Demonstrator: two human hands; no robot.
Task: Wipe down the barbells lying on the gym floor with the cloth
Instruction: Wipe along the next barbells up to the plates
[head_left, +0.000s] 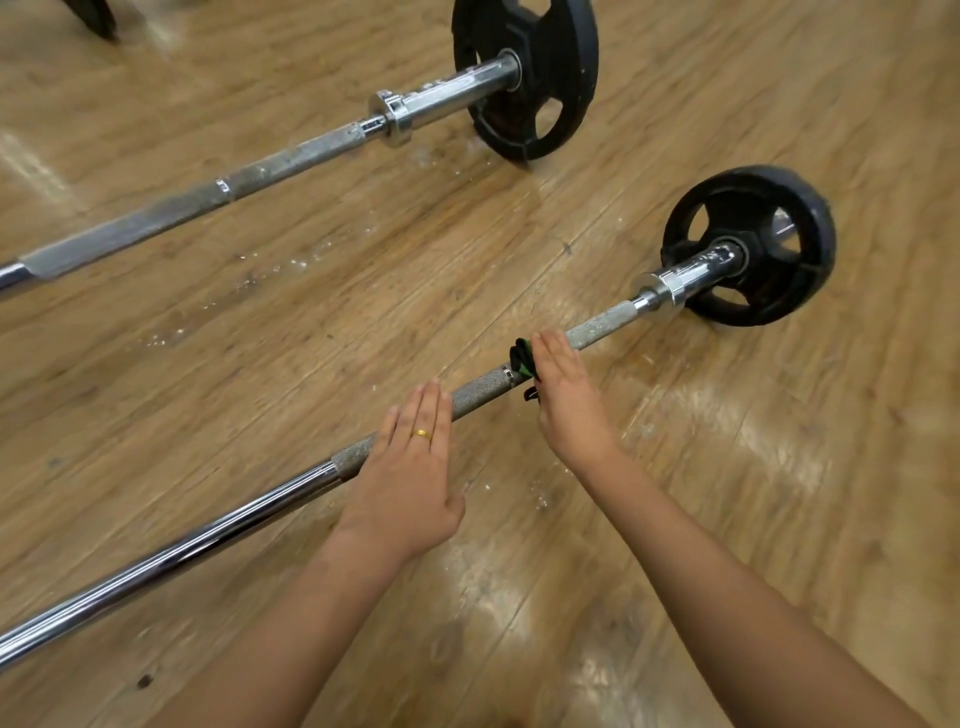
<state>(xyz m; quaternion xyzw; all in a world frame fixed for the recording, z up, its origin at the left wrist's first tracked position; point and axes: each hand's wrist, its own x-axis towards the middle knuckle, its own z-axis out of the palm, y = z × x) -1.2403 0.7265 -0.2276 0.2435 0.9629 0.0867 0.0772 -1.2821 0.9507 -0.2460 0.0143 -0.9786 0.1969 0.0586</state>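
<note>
Head view: our left grip (410, 478) lies flat on the bar (483, 385). Our right grip (566, 395), also flat, presses the cloth (521, 358) mid-wipe. Next we'd likely slide it along.

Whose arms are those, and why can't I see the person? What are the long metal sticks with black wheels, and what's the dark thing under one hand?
The camera sits on the person's head and looks down, so you see only their two arms. The metal sticks are barbells for lifting: the near barbell and the far barbell. They lie on the wooden floor. The black wheels are weight plates. The left hand lies flat on the near barbell, fingers straight. The right hand presses a dark cloth with some green onto the same bar, to wipe it.
</note>
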